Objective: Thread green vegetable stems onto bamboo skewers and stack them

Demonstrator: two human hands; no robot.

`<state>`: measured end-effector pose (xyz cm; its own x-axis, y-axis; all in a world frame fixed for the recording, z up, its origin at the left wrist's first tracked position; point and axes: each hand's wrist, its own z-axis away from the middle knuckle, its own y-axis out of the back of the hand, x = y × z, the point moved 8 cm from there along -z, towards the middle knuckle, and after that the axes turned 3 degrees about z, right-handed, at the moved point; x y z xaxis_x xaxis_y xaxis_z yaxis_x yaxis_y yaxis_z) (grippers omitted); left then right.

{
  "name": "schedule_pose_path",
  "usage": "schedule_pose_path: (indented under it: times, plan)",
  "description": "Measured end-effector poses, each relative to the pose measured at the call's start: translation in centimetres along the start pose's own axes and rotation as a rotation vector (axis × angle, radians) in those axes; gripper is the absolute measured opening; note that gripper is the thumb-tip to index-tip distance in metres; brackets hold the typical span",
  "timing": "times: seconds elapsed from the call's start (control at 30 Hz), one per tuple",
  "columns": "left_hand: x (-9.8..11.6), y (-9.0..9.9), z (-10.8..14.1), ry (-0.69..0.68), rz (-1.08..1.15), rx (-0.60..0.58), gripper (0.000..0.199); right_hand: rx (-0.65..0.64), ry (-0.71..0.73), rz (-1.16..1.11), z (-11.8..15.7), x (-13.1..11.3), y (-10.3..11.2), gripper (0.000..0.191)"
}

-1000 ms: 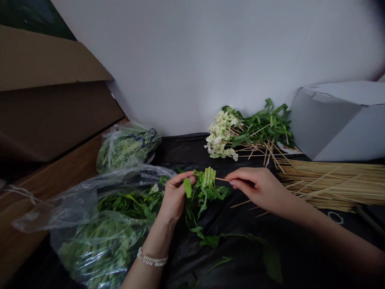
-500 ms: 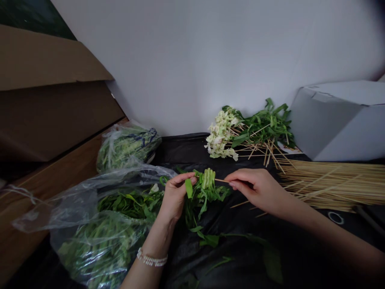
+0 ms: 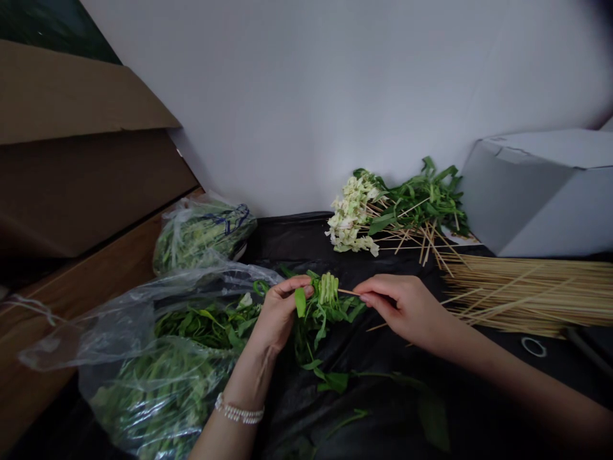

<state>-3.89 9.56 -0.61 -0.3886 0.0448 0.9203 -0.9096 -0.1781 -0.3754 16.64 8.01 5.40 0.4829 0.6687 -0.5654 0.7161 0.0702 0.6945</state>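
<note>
Between my hands is a bunch of leafy green stems [image 3: 328, 289], folded side by side and pierced by a thin wooden skewer [image 3: 348, 292]. My left hand [image 3: 282, 310] pinches the leafy end of the bunch between thumb and fingers. On the right, my right hand [image 3: 397, 306] is closed on the bare end of the skewer. Leaves hang down below the bunch toward the black sheet [image 3: 373, 421]. An open clear plastic bag [image 3: 158, 390] of leafy greens lies just left of my left hand.
At the back lie skewers with pale cabbage pieces [image 3: 352, 217] and green leaves [image 3: 431, 198]. A pile of bare skewers [image 3: 536, 294] spreads at the right, before a white box [image 3: 541, 191]. Another bag of greens [image 3: 205, 233] and a cardboard box [image 3: 86, 185] stand left.
My right hand has moved slightly left toward the bunch, so less bare skewer shows between them. The folded stems have shifted slightly left and down. My left hand keeps its pinch.
</note>
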Motion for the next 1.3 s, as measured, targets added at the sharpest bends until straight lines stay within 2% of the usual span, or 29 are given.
schedule_pose_path:
  times: [0.2,0.37,0.43,0.53,0.67,0.77,0.97,1.17,1.3]
  plan:
    - [-0.6,-0.2,0.0,0.061,0.041,-0.024,0.023,0.035,0.022,-0.014,0.0,0.0,-0.2,0.02]
    - [0.3,-1.6,0.7,-0.053,-0.121,-0.12,0.029,0.033,0.013,-0.014,-0.1,0.0,0.0,0.019]
    - [0.5,-1.6,0.8,-0.085,-0.194,-0.122,0.029,0.016,0.018,0.0,-0.2,0.0,0.3,0.019]
    - [1.0,-0.3,0.3,-0.135,-0.14,-0.035,0.025,-0.042,0.028,0.052,-0.3,0.4,1.4,0.022]
    - [2.2,2.2,-0.6,-0.226,0.037,0.132,0.03,-0.068,0.023,0.178,-0.3,1.6,4.4,0.023]
    - [2.9,3.1,-0.6,-0.285,0.106,0.208,0.032,-0.08,-0.014,0.238,-0.2,2.4,6.1,0.021]
    - [3.1,1.9,-0.4,-0.266,0.129,0.123,0.045,0.062,-0.109,0.218,-0.3,3.4,8.4,0.019]
    - [2.1,2.5,-0.7,-0.194,0.067,0.168,0.045,0.224,-0.277,0.102,-0.2,5.4,10.1,0.024]
    - [1.6,2.6,-0.8,-0.183,0.035,0.182,0.04,0.323,-0.365,-0.054,0.2,6.9,10.7,0.025]
